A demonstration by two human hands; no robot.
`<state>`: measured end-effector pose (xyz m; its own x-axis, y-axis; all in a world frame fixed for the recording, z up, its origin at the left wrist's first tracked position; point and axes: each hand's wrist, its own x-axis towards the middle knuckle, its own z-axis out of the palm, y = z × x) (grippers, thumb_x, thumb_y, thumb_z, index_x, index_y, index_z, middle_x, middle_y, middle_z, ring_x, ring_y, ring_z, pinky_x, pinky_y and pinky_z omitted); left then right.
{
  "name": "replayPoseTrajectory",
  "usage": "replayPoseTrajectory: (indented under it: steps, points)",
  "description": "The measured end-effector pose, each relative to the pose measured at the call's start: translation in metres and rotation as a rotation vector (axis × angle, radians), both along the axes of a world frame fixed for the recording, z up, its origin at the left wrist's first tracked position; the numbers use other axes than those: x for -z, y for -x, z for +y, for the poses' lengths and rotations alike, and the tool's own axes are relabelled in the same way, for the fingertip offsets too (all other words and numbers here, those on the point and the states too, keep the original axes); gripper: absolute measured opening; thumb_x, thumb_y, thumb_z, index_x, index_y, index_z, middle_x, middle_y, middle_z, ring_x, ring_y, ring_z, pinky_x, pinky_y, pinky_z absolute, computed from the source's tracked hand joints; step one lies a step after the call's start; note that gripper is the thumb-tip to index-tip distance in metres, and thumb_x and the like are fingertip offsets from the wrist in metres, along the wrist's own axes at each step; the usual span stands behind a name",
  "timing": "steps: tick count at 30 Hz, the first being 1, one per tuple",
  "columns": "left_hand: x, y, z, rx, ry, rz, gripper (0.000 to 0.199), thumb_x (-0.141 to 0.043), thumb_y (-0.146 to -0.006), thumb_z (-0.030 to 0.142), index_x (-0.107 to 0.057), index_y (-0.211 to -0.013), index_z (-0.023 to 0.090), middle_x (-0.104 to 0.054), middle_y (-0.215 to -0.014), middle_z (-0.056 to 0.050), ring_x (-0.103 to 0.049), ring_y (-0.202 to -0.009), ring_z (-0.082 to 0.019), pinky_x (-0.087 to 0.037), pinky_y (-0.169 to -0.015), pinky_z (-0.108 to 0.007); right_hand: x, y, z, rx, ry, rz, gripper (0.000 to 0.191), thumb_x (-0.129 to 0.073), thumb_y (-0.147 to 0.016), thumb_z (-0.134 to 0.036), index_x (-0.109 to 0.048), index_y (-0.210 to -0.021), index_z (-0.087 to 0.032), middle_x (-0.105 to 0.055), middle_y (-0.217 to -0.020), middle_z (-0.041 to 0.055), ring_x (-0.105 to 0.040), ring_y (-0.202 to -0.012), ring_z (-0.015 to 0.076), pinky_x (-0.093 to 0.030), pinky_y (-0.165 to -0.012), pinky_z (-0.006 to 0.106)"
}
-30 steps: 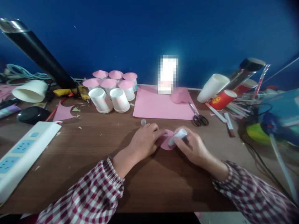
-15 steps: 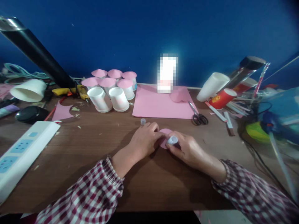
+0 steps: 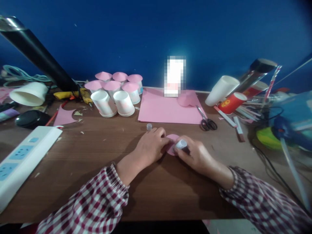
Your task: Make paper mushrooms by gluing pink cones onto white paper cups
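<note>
A small pink paper circle (image 3: 170,150) lies on the brown table between my hands. My left hand (image 3: 149,146) is closed at its left edge, fingertips pinching or pressing it. In my right hand (image 3: 200,154) is a glue stick (image 3: 181,144), tilted, its lower end against the circle's right part. The fingers wrap round the stick, and its tip is hidden. A small clear cap (image 3: 149,126) stands just beyond my left knuckles.
Pink sheets (image 3: 168,112) lie behind, with scissors (image 3: 208,123) at their right corner. Upturned paper cups (image 3: 124,104) stand left of them, several topped with pink cones (image 3: 112,86). A power strip (image 3: 24,156) runs along the left; a red cup (image 3: 232,103) lies tilted at right.
The glue stick has shifted slightly to the right and upward with my right hand, across the pink circle. My left hand stays in place.
</note>
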<state>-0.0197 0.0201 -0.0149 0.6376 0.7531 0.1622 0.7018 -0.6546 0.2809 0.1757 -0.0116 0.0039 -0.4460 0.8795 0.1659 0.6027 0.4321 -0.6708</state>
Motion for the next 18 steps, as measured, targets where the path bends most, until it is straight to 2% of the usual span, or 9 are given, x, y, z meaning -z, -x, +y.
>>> replayPoseTrajectory:
  steps: [4, 7, 10, 15, 18]
  points:
    - [0.0005, -0.0001, 0.0, 0.009, 0.005, -0.002, 0.023, -0.049, -0.086, 0.026, -0.066, -0.101, 0.026, -0.051, -0.092, -0.005, -0.049, -0.084, -0.019, -0.04, -0.071, -0.032, -0.003, -0.0003, -0.0003, -0.035, 0.048, 0.003, 0.005, -0.051, -0.087, -0.02, -0.056, -0.087, -0.019, -0.063, -0.08, 0.0005, -0.057, -0.068, 0.0126, -0.043, -0.064, 0.022]
    - [0.0014, 0.0002, 0.0005, 0.011, 0.02, 0.002, 0.026, -0.049, -0.085, 0.023, -0.065, -0.106, 0.028, -0.052, -0.093, -0.005, -0.049, -0.085, -0.019, -0.04, -0.071, -0.033, -0.0043, -0.0014, -0.0002, 0.036, 0.066, 0.036, 0.007, -0.05, -0.088, -0.022, -0.056, -0.088, -0.019, -0.063, -0.075, -0.0009, -0.057, -0.065, 0.012, -0.043, -0.06, 0.021]
    - [0.0008, 0.0, 0.0007, 0.01, 0.036, 0.007, 0.024, -0.049, -0.085, 0.025, -0.066, -0.102, 0.027, -0.052, -0.094, -0.005, -0.049, -0.085, -0.019, -0.041, -0.072, -0.033, -0.0017, -0.0007, -0.0002, 0.076, 0.002, 0.06, 0.01, -0.053, -0.087, -0.022, -0.058, -0.096, -0.019, -0.065, -0.08, -0.0003, -0.059, -0.07, 0.0129, -0.045, -0.065, 0.021]
    - [-0.0023, -0.0008, 0.0005, 0.006, 0.044, 0.023, 0.02, -0.049, -0.085, 0.026, -0.067, -0.093, 0.023, -0.051, -0.093, -0.005, -0.049, -0.084, -0.019, -0.041, -0.071, -0.032, 0.0029, 0.004, -0.0015, -0.046, -0.029, 0.033, 0.019, -0.055, -0.087, -0.022, -0.057, -0.105, -0.02, -0.066, -0.097, 0.0036, -0.062, -0.084, 0.016, -0.046, -0.075, 0.024]
    - [-0.0027, -0.0008, 0.0005, 0.008, 0.051, 0.022, 0.022, -0.05, -0.085, 0.025, -0.066, -0.099, 0.026, -0.051, -0.094, -0.006, -0.05, -0.085, -0.019, -0.042, -0.071, -0.033, 0.001, 0.0049, -0.0021, -0.068, 0.019, 0.042, 0.02, -0.055, -0.086, -0.022, -0.056, -0.106, -0.019, -0.066, -0.095, 0.0034, -0.062, -0.08, 0.015, -0.046, -0.07, 0.023]
